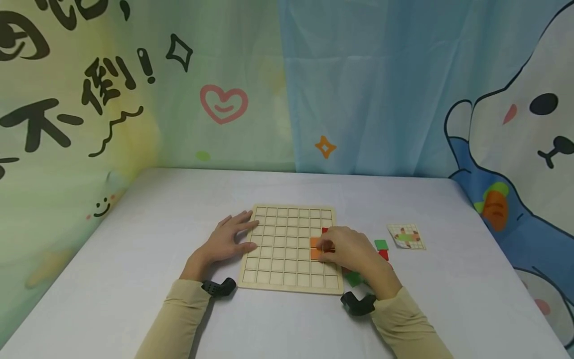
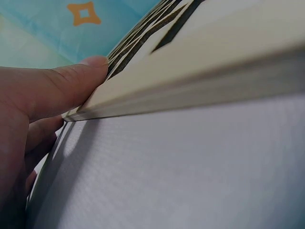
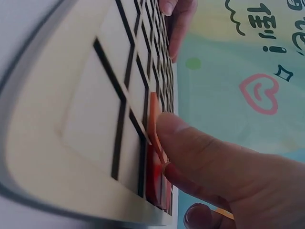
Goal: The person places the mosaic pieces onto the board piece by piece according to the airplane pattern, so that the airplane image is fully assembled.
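Note:
A pale wooden grid board (image 1: 278, 253) lies flat on the white table. My left hand (image 1: 228, 240) rests at its left edge, fingers spread. In the left wrist view, the thumb (image 2: 83, 86) touches the board's rim. My right hand (image 1: 354, 252) is over the right part of the grid, fingers curled. In the right wrist view, its thumb and a fingertip pinch an orange square tile (image 3: 153, 114) at the grid. Beside that lies a red tile (image 3: 153, 179). Another red tile (image 1: 325, 230) shows just beyond my right hand, which hides part of the grid.
Right of the board are loose green tiles (image 1: 381, 245) and red tiles (image 1: 383, 255), some partly hidden by my right arm. Farther right lies a pattern card (image 1: 406, 236) with a coloured grid picture. A printed curtain (image 1: 358, 89) hangs behind the white table (image 1: 134, 259).

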Action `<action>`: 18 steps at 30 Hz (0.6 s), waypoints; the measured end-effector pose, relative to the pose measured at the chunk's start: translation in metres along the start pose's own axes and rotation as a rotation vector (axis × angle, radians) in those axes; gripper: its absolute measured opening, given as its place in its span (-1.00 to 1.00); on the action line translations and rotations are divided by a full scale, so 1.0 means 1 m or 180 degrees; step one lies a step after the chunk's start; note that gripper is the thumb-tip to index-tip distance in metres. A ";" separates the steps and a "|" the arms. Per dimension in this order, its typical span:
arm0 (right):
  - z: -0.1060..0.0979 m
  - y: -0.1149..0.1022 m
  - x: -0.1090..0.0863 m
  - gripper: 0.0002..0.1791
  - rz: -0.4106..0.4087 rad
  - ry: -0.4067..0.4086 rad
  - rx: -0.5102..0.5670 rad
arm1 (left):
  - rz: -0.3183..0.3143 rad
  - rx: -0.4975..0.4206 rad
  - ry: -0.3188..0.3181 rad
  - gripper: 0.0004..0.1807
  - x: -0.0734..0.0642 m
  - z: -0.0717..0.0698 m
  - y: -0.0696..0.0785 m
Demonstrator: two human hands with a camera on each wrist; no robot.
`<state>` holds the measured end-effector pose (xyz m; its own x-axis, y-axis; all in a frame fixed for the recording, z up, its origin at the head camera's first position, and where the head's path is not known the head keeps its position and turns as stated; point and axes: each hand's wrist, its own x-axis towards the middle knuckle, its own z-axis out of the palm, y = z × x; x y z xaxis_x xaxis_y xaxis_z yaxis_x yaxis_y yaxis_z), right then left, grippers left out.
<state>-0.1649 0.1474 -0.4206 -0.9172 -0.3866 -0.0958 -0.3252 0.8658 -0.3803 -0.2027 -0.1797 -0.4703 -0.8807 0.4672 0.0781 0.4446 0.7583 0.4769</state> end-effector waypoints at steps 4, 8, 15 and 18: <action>-0.004 0.005 -0.001 -0.69 0.0006 0.0003 0.0091 | 0.0003 -0.0005 0.0003 -0.27 0.000 0.000 -0.001; -0.011 0.013 -0.005 -0.64 0.0012 -0.0054 0.0111 | -0.0022 -0.0004 -0.0017 -0.27 0.000 -0.001 0.000; -0.019 0.031 -0.007 -0.53 0.0190 -0.0243 0.0082 | -0.0057 -0.0009 -0.0046 -0.27 0.000 0.000 -0.002; -0.022 0.039 -0.008 -0.50 0.0261 -0.0275 0.0097 | -0.0029 -0.0018 -0.0041 -0.27 0.000 0.000 -0.002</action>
<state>-0.1750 0.1911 -0.4142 -0.9168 -0.3419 -0.2062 -0.2415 0.8861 -0.3957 -0.2042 -0.1812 -0.4715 -0.8825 0.4661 0.0625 0.4355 0.7600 0.4825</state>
